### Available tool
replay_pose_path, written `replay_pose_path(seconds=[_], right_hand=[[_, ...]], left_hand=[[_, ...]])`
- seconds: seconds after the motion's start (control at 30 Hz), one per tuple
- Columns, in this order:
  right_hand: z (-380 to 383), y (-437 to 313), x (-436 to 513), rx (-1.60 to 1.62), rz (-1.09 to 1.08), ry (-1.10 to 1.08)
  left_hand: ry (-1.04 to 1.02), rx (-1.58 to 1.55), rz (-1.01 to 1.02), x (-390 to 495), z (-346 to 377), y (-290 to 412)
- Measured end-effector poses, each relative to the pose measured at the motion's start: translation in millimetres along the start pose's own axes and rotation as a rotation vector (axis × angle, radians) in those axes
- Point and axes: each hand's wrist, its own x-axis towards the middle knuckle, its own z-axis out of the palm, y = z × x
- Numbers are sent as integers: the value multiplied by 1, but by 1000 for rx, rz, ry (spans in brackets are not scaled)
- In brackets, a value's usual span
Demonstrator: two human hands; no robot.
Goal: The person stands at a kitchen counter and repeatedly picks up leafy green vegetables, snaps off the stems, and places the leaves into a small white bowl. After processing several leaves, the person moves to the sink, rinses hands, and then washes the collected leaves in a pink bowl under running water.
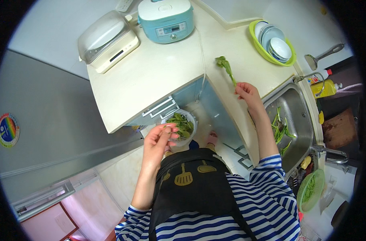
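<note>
My right hand (248, 94) pinches the lower end of a leafy green stalk (227, 68) over the cream countertop, left of the sink. The stalk's leafy tip points away from me. My left hand (162, 140) is raised above a lined bin (195, 124) on the floor, its fingertips together with a tiny green bit at them. Green leaves (183, 123) lie in the bin, partly hidden by that hand. Peeled green stems (279, 129) lie in the steel sink (302, 104) beside my right forearm.
A blue rice cooker (168, 25) and a lidded white appliance (109, 42) stand at the counter's back. A green basket (257, 45) holds bowls and plates near the sink. A green colander (317, 192) with cut greens stands at lower right. Drawer handles (162, 108) stick out near the bin.
</note>
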Motion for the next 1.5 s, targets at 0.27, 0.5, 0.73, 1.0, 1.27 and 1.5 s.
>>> replay_pose_path(seconds=[0.27, 0.5, 0.73, 1.0, 1.27, 1.5], right_hand=[[99, -71, -70, 261, -37, -376], [136, -101, -96, 283, -67, -499], [145, -113, -112, 443, 2, -588], [153, -113, -122, 604, 28, -537], [161, -112, -128, 692, 55, -482], [162, -115, -130, 644, 52, -470]], left_hand=[[-115, -33, 60, 12, 18, 31], [-21, -260, 318, 7, 15, 58], [10, -384, 364, -6, 10, 68], [86, -457, 396, -19, 20, 68], [25, -547, 426, -25, 27, 68], [11, -783, 293, -18, 24, 58]])
